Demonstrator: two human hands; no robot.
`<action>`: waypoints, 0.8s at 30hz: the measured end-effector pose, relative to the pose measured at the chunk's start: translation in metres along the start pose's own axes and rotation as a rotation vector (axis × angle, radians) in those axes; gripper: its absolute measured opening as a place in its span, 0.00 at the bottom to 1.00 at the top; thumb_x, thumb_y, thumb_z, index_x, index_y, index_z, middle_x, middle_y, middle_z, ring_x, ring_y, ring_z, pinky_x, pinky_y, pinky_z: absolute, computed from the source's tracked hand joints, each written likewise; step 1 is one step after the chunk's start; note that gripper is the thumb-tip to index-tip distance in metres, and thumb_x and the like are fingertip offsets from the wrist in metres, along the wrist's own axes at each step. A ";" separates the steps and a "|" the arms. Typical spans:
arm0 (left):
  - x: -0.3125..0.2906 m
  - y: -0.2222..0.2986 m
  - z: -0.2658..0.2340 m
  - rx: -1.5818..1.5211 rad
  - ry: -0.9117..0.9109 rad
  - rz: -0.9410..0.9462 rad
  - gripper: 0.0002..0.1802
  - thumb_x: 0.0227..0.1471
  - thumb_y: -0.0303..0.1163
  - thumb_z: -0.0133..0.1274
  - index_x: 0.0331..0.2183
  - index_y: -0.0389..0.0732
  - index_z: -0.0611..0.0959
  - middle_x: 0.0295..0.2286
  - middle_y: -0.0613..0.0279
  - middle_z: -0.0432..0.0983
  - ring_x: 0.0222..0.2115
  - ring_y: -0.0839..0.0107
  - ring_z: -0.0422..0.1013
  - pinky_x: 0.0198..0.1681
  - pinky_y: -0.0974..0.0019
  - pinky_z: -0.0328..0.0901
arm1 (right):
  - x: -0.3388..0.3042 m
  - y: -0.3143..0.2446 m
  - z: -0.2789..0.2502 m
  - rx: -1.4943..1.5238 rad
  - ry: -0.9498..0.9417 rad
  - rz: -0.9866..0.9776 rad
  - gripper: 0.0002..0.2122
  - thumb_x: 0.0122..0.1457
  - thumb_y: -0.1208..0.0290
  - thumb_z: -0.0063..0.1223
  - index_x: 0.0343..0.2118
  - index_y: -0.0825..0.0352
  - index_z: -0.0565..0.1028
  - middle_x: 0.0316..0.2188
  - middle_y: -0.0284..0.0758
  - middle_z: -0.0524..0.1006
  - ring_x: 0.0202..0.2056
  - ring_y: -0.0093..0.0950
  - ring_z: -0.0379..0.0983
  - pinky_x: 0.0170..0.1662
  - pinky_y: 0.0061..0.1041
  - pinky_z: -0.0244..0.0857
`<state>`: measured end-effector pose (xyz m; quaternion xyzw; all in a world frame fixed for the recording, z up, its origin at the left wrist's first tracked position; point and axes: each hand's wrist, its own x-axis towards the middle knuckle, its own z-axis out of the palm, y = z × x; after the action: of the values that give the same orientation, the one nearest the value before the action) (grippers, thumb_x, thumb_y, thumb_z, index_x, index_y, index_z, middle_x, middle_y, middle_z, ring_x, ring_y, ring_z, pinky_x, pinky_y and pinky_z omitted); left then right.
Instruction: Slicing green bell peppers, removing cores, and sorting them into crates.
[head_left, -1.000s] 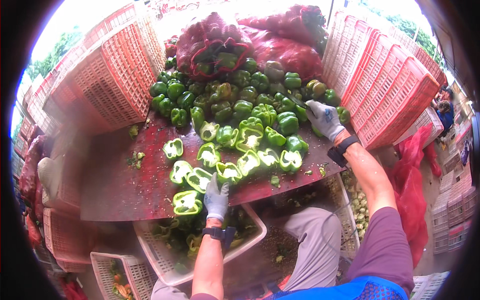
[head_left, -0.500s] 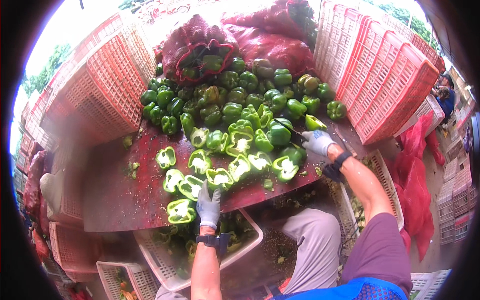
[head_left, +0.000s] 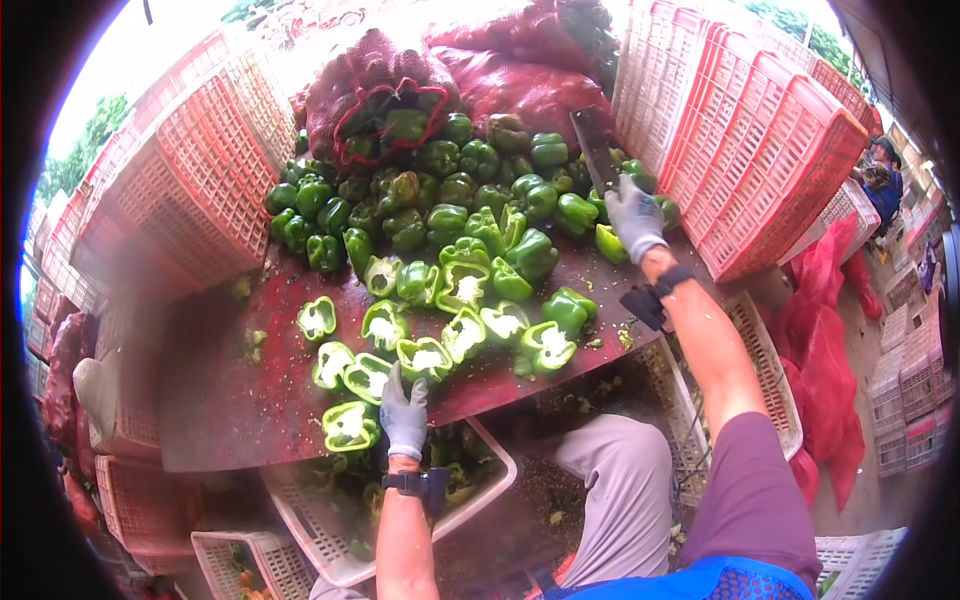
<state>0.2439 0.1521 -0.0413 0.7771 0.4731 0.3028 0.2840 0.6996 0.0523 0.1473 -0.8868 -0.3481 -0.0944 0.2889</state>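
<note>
My right hand (head_left: 635,218), in a grey work glove, is closed round the handle of a knife (head_left: 594,150). The wide blade points up and away over the far right of the green bell pepper pile (head_left: 455,190). My left hand (head_left: 404,414), also gloved, has its fingers apart at the table's near edge. Its fingertips are by a halved pepper (head_left: 367,377) and another pepper half (head_left: 424,358); whether they touch is unclear. Several more halves lie cut side up around them, showing pale cores. A cut pepper (head_left: 547,346) rests to the right, beside a darker green pepper (head_left: 571,310).
Stacked red crates stand left (head_left: 190,190) and right (head_left: 765,150) of the red table (head_left: 275,400). Mesh sacks (head_left: 375,85) of peppers sit behind. Below the near edge is a pale crate (head_left: 500,470) holding pepper pieces. Another person (head_left: 882,185) is far right.
My right hand has risen and moved away from me, lifting the knife off the peppers at the middle right. The left hand stays by the halves. The whole view has shifted slightly.
</note>
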 end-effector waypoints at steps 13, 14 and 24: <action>0.002 0.000 -0.001 -0.001 -0.031 -0.023 0.33 0.59 0.40 0.59 0.61 0.33 0.72 0.54 0.39 0.74 0.55 0.47 0.71 0.60 0.54 0.63 | -0.007 0.027 0.060 -0.138 -0.275 0.135 0.17 0.64 0.61 0.44 0.51 0.62 0.76 0.46 0.51 0.81 0.51 0.50 0.77 0.55 0.48 0.69; 0.002 -0.001 -0.002 -0.004 -0.038 -0.025 0.33 0.59 0.40 0.58 0.61 0.33 0.72 0.54 0.39 0.74 0.55 0.47 0.71 0.61 0.54 0.63 | -0.009 0.015 0.052 -0.099 -0.214 0.081 0.16 0.64 0.60 0.45 0.49 0.61 0.75 0.44 0.50 0.82 0.48 0.50 0.78 0.53 0.49 0.69; 0.000 -0.002 0.004 -0.037 -0.017 -0.015 0.33 0.58 0.37 0.59 0.61 0.33 0.72 0.54 0.39 0.74 0.56 0.47 0.71 0.61 0.55 0.63 | 0.044 -0.026 0.066 -0.335 -0.187 -0.728 0.10 0.62 0.70 0.51 0.46 0.58 0.77 0.36 0.42 0.83 0.36 0.44 0.82 0.36 0.42 0.76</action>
<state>0.2455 0.1523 -0.0456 0.7705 0.4709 0.3029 0.3047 0.7121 0.1303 0.1217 -0.7452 -0.6437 -0.1649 0.0551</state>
